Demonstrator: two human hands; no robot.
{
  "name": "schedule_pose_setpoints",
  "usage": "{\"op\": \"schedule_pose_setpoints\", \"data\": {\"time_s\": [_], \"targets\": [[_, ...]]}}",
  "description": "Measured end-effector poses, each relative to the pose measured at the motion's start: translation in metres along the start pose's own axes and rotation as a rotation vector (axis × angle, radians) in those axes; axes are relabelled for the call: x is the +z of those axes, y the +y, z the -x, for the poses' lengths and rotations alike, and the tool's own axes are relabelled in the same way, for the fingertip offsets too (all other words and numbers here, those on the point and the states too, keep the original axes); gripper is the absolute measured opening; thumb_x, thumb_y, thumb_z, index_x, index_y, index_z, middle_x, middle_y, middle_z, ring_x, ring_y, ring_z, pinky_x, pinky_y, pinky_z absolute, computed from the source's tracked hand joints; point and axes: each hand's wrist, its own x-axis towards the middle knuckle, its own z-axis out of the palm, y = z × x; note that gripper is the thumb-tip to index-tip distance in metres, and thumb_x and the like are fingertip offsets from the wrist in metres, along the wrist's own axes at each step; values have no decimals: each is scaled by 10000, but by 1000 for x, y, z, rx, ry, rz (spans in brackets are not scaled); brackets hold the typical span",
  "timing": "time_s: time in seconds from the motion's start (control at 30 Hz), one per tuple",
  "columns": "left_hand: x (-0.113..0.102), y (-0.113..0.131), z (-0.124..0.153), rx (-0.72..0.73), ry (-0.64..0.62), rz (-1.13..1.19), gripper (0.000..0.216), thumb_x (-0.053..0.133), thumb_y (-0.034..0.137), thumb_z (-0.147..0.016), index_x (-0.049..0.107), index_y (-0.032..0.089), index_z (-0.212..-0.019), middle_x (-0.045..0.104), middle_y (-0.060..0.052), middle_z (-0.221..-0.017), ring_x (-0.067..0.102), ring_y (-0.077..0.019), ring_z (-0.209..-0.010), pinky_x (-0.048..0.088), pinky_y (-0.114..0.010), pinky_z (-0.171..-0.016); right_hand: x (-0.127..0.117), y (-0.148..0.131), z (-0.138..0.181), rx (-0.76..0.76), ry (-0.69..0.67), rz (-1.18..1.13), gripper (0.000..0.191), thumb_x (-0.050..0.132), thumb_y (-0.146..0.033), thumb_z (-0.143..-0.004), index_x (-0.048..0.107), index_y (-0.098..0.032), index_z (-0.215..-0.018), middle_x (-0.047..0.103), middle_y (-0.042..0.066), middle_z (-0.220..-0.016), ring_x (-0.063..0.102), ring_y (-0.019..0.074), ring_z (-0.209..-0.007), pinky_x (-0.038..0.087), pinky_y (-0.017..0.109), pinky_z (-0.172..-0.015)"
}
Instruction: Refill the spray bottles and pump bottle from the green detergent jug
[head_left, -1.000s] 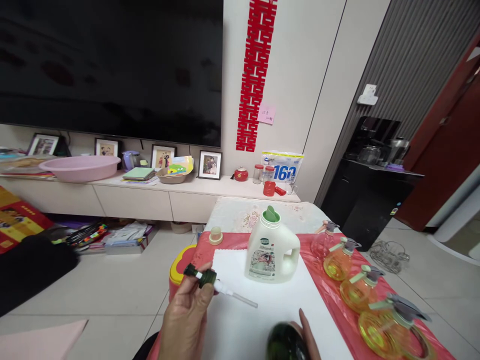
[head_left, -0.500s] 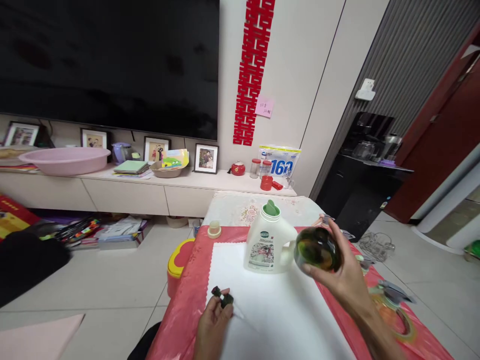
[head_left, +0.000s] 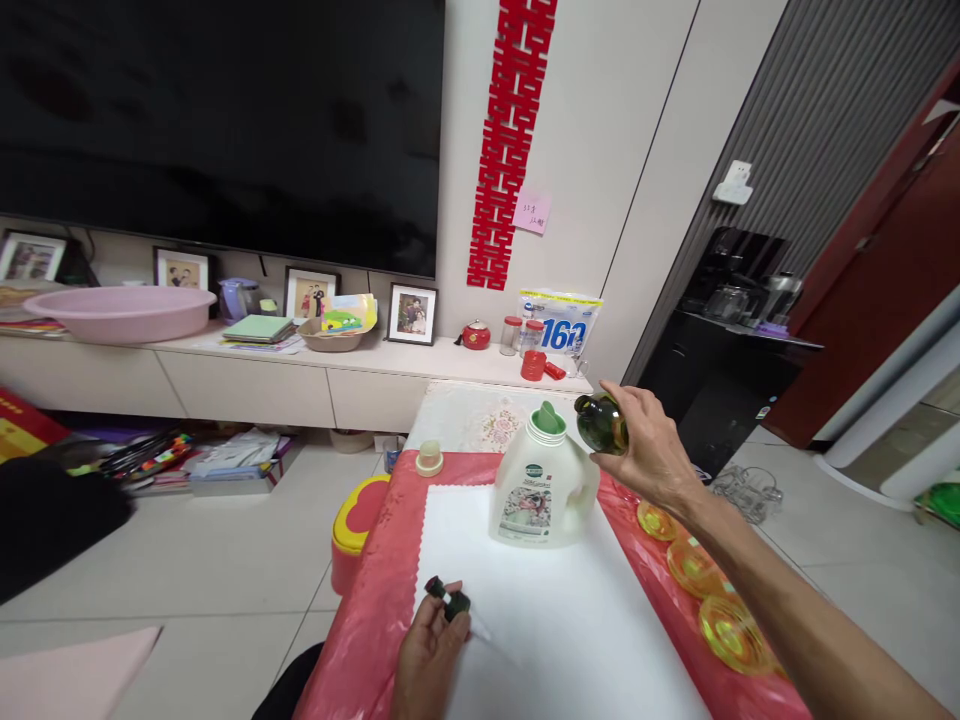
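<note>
My right hand is closed round a dark green glass bottle, held tipped beside the green spout of a white jug. The jug stands upright at the far end of a white cloth. My left hand rests at the cloth's near left edge, fingers pinched on a dark green pump cap whose thin clear tube lies on the cloth.
Several yellow glass spray bottles line the red tablecloth under my right forearm. A small beige lid sits at the table's far left. A yellow and red stool stands left of the table, a low cabinet beyond.
My right hand carried the green bottle up from the near edge and away to the jug's spout. My left hand lowered the pump cap to the cloth.
</note>
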Motion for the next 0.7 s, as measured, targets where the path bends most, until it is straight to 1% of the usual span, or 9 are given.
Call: {"op": "schedule_pose_setpoints", "data": {"time_s": [0.2, 0.37, 0.53, 0.7], "targets": [[1, 0, 1, -6, -10, -2, 593, 906, 487, -514, 715, 169, -976, 738, -60, -841, 642, -163, -708, 500, -237, -630, 2, 1, -9, -43, -100, 140, 798, 610, -235, -692, 401, -225, -1462, 507, 156, -1303, 500, 321, -1183, 433, 491, -916], [1, -1, 0, -6, -3, -19, 571, 902, 468, -518, 722, 168, -969, 726, -55, -822, 622, -158, -687, 491, -243, -624, -4, -3, -15, -51, -178, 221, 772, 575, -217, -710, 405, -226, -1463, 487, 158, -1332, 480, 313, -1199, 396, 491, -925], [1, -2, 1, -5, 5, 0, 547, 900, 453, -528, 717, 173, -961, 718, -52, -819, 612, -152, -690, 497, -237, -620, -6, -5, -21, -84, -217, 296, 778, 577, -209, -710, 398, -226, -1467, 476, 176, -1342, 467, 324, -1222, 379, 501, -931], [1, -2, 0, 1, -1, 1, 562, 904, 472, -521, 721, 170, -958, 716, -56, -831, 612, -151, -696, 497, -233, -624, -5, -7, -25, -109, -231, 325, 763, 572, -197, -707, 416, -235, -1452, 482, 174, -1331, 476, 321, -1190, 366, 500, -922]]}}
